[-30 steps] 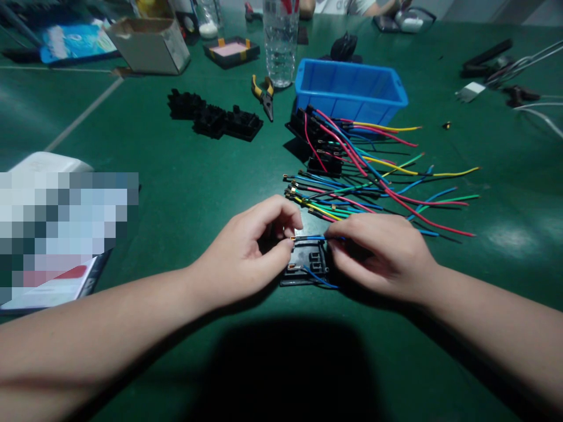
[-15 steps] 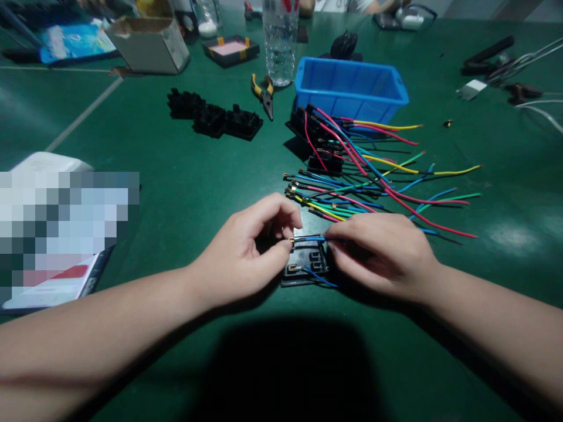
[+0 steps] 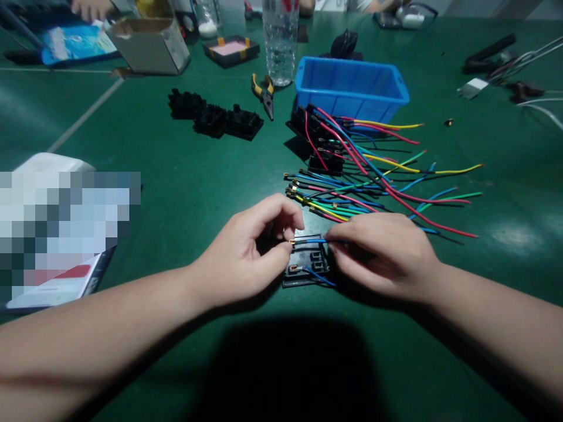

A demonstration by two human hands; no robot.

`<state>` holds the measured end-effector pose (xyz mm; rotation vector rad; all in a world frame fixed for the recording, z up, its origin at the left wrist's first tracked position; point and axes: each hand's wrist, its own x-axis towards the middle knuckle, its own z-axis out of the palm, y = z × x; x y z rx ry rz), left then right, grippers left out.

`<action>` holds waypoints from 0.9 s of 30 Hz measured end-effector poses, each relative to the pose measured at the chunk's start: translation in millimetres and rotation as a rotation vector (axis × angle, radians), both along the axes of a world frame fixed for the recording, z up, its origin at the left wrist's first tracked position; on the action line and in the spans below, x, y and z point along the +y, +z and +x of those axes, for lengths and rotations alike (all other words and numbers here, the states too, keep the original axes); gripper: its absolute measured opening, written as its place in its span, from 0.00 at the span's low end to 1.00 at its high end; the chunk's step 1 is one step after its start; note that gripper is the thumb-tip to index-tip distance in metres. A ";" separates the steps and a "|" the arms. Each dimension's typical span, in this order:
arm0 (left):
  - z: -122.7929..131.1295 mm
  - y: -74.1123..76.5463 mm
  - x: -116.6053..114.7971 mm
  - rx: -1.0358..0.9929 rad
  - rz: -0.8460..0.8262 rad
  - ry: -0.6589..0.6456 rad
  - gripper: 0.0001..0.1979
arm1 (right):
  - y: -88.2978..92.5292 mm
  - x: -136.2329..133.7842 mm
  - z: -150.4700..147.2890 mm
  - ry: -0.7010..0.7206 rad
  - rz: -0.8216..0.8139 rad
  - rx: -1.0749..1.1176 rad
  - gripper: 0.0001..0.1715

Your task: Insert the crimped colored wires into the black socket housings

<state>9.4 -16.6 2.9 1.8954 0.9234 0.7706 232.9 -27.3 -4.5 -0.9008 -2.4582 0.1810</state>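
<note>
A small black plastic housing (image 3: 303, 256) lies open side up on the table between my hands. My left hand (image 3: 246, 249) is curled at its left edge, thumb pressed there and index finger lifted above. Between finger and thumb, my right hand (image 3: 382, 249) pinches a blue wire (image 3: 314, 240) that runs across the top of the housing. The wire's brass terminal (image 3: 292, 241) is by my left thumb; whether the thumb touches it I cannot tell. A second blue wire (image 3: 323, 278) has its terminal in the lower part of the housing.
Beyond my hands lie many coloured wires (image 3: 352, 190) with terminals. Behind them stands a blue bin (image 3: 352, 97). Pliers (image 3: 265, 98), black plastic parts (image 3: 215, 119) and a clear bottle (image 3: 280, 53) are farther back. A phone (image 3: 70, 246) is at left. Another person's hand (image 3: 92, 8) shows top left.
My hands and the blue wire hold almost the same position. Another person's hand has come into view at the top left.
</note>
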 end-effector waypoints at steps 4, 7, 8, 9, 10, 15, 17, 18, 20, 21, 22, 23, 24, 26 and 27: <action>0.7 -0.5 0.0 0.000 0.005 0.000 0.07 | -0.5 0.1 0.3 0.008 -0.007 -0.007 0.04; 0.7 -2.1 0.6 -0.010 0.008 -0.015 0.08 | -1.4 0.6 0.9 0.023 -0.003 0.001 0.05; 0.6 -2.6 0.8 -0.014 0.010 -0.022 0.08 | -1.7 0.7 1.0 0.028 -0.002 0.004 0.05; 0.4 -3.0 1.0 -0.016 0.010 -0.026 0.08 | -1.9 0.7 1.1 0.032 0.001 0.009 0.05; 0.1 -3.1 1.0 -0.016 0.009 -0.030 0.08 | -2.2 0.7 1.3 0.034 0.000 0.009 0.05; -0.7 -1.9 0.2 -0.019 0.016 -0.038 0.08 | -3.0 0.5 1.6 0.036 -0.008 0.014 0.05; -0.5 -1.5 0.0 -0.022 0.014 -0.042 0.08 | -3.1 0.5 1.6 0.037 -0.006 0.009 0.05; -0.4 -1.3 0.0 -0.024 0.011 -0.044 0.09 | -3.1 0.6 1.6 0.039 -0.005 0.005 0.06; 0.2 -1.2 0.3 -0.028 0.004 -0.048 0.09 | -2.9 0.8 1.5 0.048 -0.005 0.003 0.06; 0.5 -1.1 0.6 -0.028 0.000 -0.051 0.09 | -2.8 0.9 1.4 0.052 -0.006 0.005 0.06; 0.8 -0.9 0.9 -0.027 -0.004 -0.054 0.09 | -2.6 1.0 1.3 0.057 -0.008 0.009 0.05; 1.1 -0.6 1.3 -0.025 -0.009 -0.057 0.09 | -2.5 1.0 1.2 0.062 -0.009 0.011 0.05; 1.4 -0.3 1.6 -0.021 -0.012 -0.060 0.09 | -2.4 1.1 1.2 0.066 -0.010 0.012 0.05; 1.7 0.5 2.1 -0.010 -0.018 -0.062 0.09 | -2.2 1.1 1.1 0.074 -0.010 0.011 0.05; 1.7 0.8 2.2 -0.008 -0.018 -0.061 0.09 | -2.2 1.2 1.1 0.076 -0.012 0.009 0.05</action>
